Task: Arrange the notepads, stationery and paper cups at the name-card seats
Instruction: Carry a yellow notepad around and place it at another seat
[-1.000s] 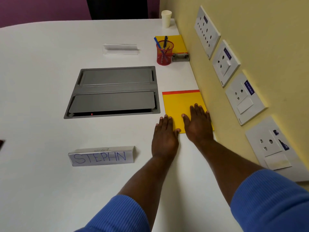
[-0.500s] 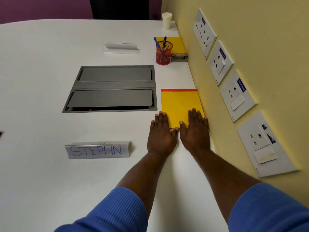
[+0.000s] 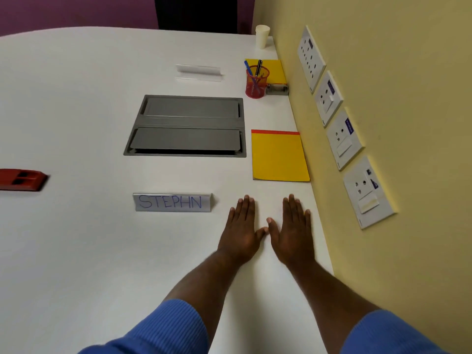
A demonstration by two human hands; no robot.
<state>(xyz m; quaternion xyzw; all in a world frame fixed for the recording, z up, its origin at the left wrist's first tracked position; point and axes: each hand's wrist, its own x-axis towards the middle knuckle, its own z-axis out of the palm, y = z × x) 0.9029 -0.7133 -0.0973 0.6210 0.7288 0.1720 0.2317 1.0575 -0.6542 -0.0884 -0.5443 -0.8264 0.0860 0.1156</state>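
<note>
A yellow notepad (image 3: 279, 155) with a red top strip lies flat near the wall. Just below it my left hand (image 3: 241, 232) and my right hand (image 3: 293, 232) rest palm down on the white table (image 3: 76, 251), side by side, thumbs almost touching, holding nothing. Left of my hands stands a name card reading STEPHN (image 3: 172, 202). Farther back a red mesh pen cup (image 3: 256, 81) holds pens in front of a second yellow notepad (image 3: 277, 69). A white paper cup (image 3: 262, 36) stands at the far corner. A second name card (image 3: 198, 72) faces away.
A grey cable hatch (image 3: 187, 126) is set into the table's middle. A small grey stapler-like object (image 3: 278, 89) lies beside the pen cup. A red object (image 3: 21, 179) sits at the left edge. Several white socket plates (image 3: 343, 139) line the yellow wall on the right.
Both hands have slid back off the near notepad toward me and now lie on bare table. The notepad stays where it was. The view has tilted, bringing the red object into sight.
</note>
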